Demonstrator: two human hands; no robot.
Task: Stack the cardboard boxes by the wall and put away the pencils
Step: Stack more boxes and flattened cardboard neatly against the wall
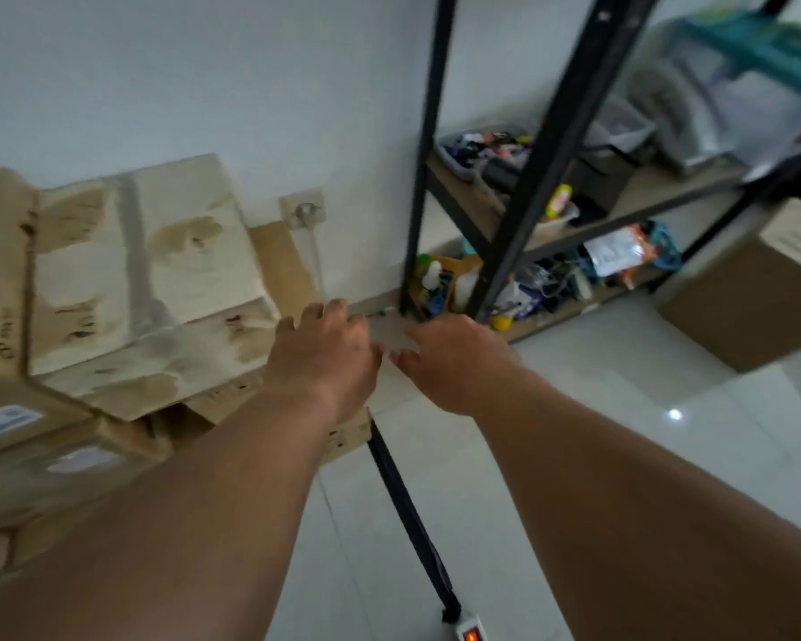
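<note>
A stack of cardboard boxes point(144, 289) stands against the white wall on the left; the top one is pale, stained and taped. More brown boxes point(42, 455) lie under it. My left hand point(329, 349) hovers just right of the stack with fingers spread, holding nothing. My right hand point(454, 358) reaches beside it, fingers apart and empty. Another brown box point(750, 293) sits on the floor at the right. No pencils can be made out; the frame is blurred.
A black metal shelf rack point(519, 187) with cluttered wooden shelves stands right of the hands. A wall socket point(302, 209) has a cable plugged in. A black cord point(408, 511) runs over the white tiled floor to a power strip point(470, 633).
</note>
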